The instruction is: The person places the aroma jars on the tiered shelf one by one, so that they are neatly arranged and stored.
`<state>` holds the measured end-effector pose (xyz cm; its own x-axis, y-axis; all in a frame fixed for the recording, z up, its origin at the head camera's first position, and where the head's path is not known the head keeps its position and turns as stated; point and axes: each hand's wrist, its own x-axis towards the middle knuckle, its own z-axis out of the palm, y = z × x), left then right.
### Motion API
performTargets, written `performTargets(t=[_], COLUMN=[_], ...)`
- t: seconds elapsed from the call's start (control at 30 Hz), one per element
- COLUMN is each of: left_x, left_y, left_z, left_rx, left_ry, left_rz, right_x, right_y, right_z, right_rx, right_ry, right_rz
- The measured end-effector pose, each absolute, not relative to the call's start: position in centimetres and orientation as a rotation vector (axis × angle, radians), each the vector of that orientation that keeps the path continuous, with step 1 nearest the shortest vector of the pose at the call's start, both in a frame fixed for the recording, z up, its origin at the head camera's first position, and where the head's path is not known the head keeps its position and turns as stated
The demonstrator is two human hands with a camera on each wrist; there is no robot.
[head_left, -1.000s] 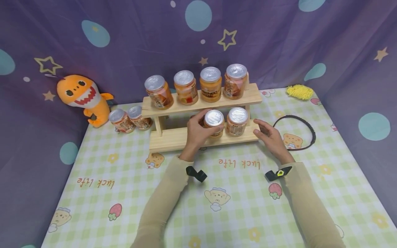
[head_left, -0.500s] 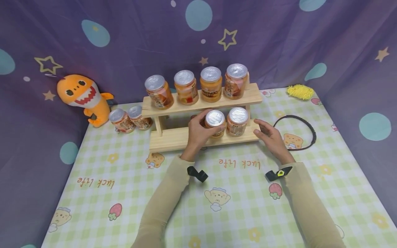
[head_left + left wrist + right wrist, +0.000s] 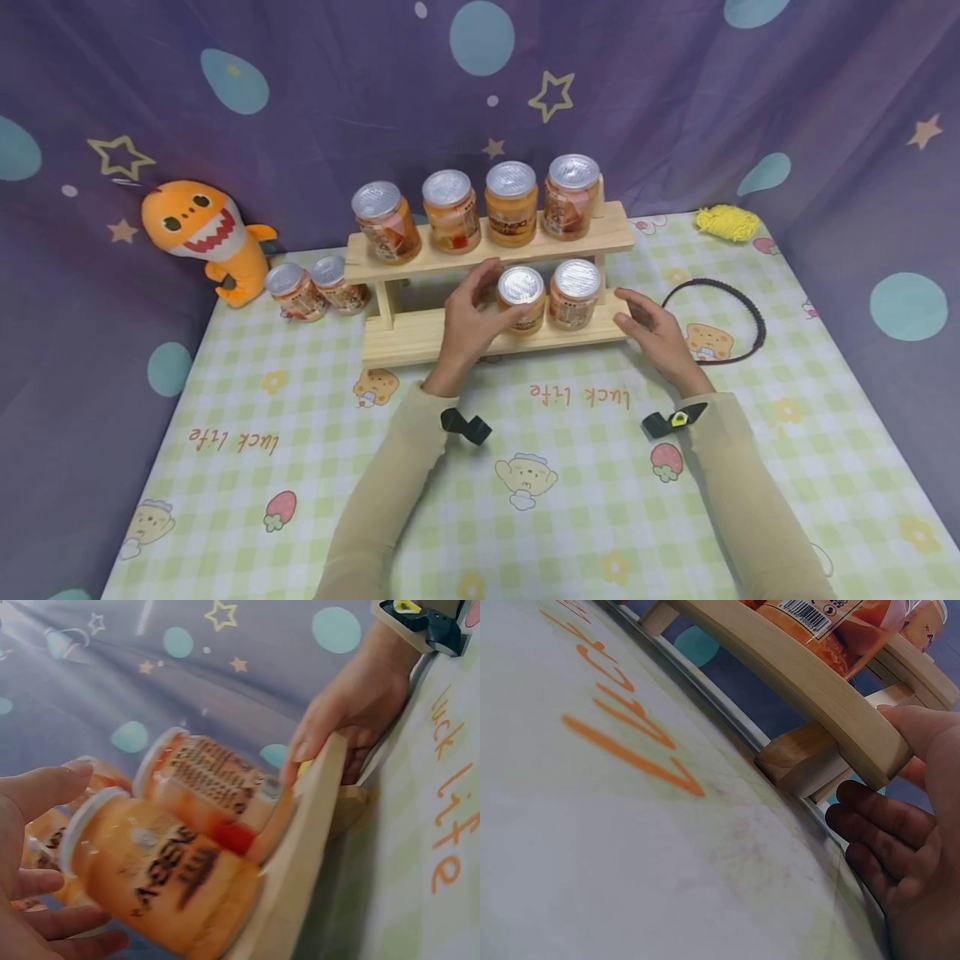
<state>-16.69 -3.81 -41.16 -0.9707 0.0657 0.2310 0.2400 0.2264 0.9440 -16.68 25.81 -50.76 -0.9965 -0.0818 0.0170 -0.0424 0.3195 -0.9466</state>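
On the lower board of a two-tier wooden shelf [image 3: 420, 333] stand two canned-fruit jars with silver lids. My left hand [image 3: 468, 321] is around the left jar [image 3: 522, 310], thumb in front and fingers spread behind. In the left wrist view, a gap shows between the fingers and that orange jar [image 3: 165, 877]. The right jar [image 3: 574, 300] stands close beside it. My right hand [image 3: 660, 337] holds the right end of the lower board. In the right wrist view its thumb [image 3: 919, 724] lies on the board end [image 3: 870, 746], with the other fingers curled below.
Several similar jars [image 3: 512, 208] line the upper board. Two more jars [image 3: 297, 296] stand on the checked tablecloth left of the shelf, by an orange shark plush [image 3: 210, 233]. A dark headband [image 3: 757, 321] and a yellow yarn bundle [image 3: 726, 222] lie to the right.
My left hand had its fingers around the left jar; it has loosened and drawn slightly left. The jar shifted slightly right earlier, towards its neighbour. My right hand has stayed put.
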Motion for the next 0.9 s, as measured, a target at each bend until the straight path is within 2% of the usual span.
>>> performTargets(t=[0.47, 0.9], left_x=[-15.4, -14.2], left_y=[-9.5, -15.1], left_z=[-39.0, -38.5], left_rx=[-0.277, -0.047], left_ry=[-2.155, -2.063], left_rz=[-1.86, -1.851], right_x=[-16.6, -16.6], right_y=[25.9, 25.9], right_z=[-50.6, -50.7], right_rx=[-0.134, -0.14], right_ry=[2.512, 2.519], right_rz=[-1.824, -1.813])
